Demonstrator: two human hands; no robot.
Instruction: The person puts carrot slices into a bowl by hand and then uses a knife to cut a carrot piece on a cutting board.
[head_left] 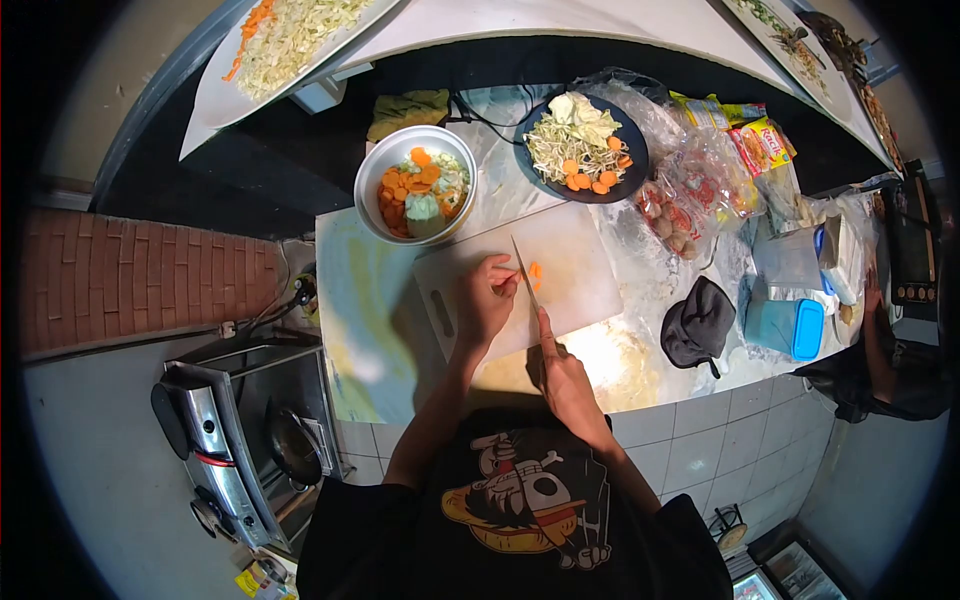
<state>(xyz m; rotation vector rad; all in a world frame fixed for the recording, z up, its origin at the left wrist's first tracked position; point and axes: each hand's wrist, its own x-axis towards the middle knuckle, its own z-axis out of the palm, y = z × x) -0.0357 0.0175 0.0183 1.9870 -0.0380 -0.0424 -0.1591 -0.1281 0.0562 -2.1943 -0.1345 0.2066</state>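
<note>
- Carrot pieces lie on the cutting board, just right of the knife blade, beyond my right hand.
- Key relation: knife's long axis runs away from me, tip leaning slightly left; the blade stands between my left hand's fingertips and the pieces.
- Left hand is nearer the pieces, but on the blade's other side.
- Right hand: wrapped on the knife handle, index finger stretched forward along it.
- Left hand: fingers curled in beside the blade; I can't tell whether they pinch anything.
- Beyond the board: white bowl of cut vegetables, left; dark plate with sprouts and carrot slices, right.
- Further right on the counter: plastic bags, black cap, blue-lidded container.
- In the way: only my left fingertips, close to the blade.
</note>
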